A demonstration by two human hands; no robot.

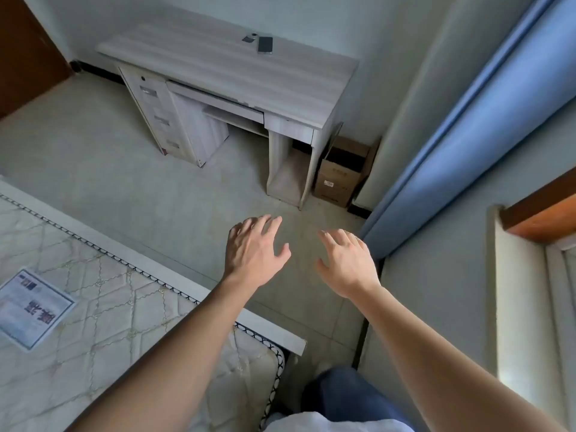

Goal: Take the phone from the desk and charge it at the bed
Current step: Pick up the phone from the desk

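Note:
A dark phone lies flat near the far edge of the pale wooden desk, with a small grey object just to its left. The bed, a quilted bare mattress in a white frame, fills the lower left. My left hand and my right hand are both stretched out over the floor between bed and desk, fingers spread, holding nothing. Both hands are well short of the desk. No charger or cable is visible.
A printed label sheet lies on the mattress. A cardboard box stands beside the desk's right leg. A blue curtain hangs at right, next to a window sill. A brown door is at far left.

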